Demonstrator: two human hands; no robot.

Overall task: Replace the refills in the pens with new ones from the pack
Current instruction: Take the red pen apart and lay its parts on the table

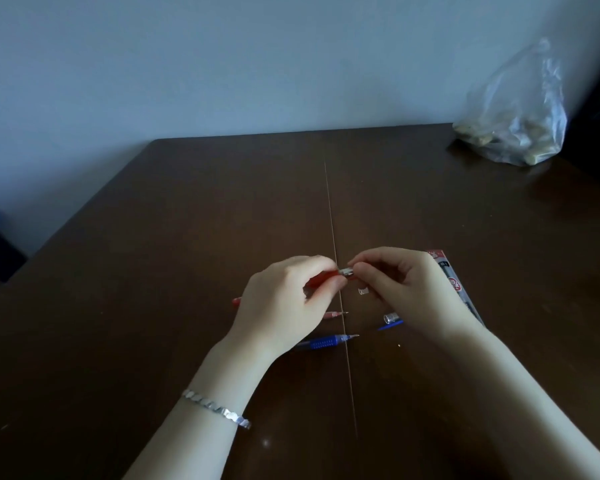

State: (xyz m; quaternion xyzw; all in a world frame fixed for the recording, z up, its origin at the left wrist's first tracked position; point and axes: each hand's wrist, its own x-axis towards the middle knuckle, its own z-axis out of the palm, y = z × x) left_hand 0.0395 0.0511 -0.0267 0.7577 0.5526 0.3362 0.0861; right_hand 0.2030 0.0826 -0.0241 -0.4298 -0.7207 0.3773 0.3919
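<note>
1. Head view shows both hands raised just above the dark brown wooden desk (153, 271), meeting over its centre seam.
2. Left hand (284, 306) has its fingers (321, 268) closed around the translucent red plastic pen barrel (321, 279), whose long axis runs left to right, silver tip end pointing toward the right hand.
3. Right hand (406, 289) pinches the silver tip piece (347, 271) of that pen between thumb and forefinger; both hands touch the pen, the right nearer the tip, so my guess is the tip is being unscrewed or screwed on. Which one, I cannot tell.
4. A small clear cap (362, 291) lies on the desk just beneath the right hand.
5. Below the hands lie a thin red refill (335, 314), a blue pen with ribbed grip (326, 341) and a loose blue part with a clear piece (392, 320).
6. Red-and-white printed refill pack (454, 282) lies partly under the right wrist, close for that hand.
7. Open desk stretches ahead and left; a clear plastic bag (513, 116) sits well apart at the far right corner.
</note>
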